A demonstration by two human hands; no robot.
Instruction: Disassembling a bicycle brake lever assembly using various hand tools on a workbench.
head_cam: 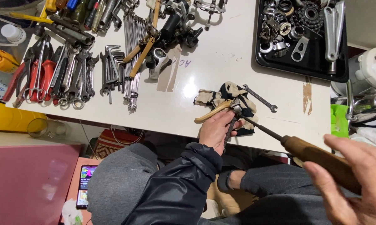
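Left hand (215,129): closed around a brake lever (215,111) with a tan curved blade and a metal clamp end; held at the near edge of the white table (221,62), partly over a rag.
Right hand (354,183): wrapped on the wooden handle of a screwdriver (317,154); fingers are curled along the handle, low right in the view.
Screwdriver shaft: dark metal, is run up and left from the handle; the tip is met with the clamp end of the brake lever.
Hands: kept well apart, joined only through tool and part.
Rag (231,100): cream and dark cloth, crumpled, is laid on the table just under the lever.
Open-end spanner (259,98): small, is laid beside the rag, to its right.
Black tray (300,62): is set at the far right of the table; sprockets, rings and cranks are held in it.
Tool row (67,71): pliers, spanners and hex keys are laid out at the far left.
Phone (86,185): lit screen, is seen below the table, left.
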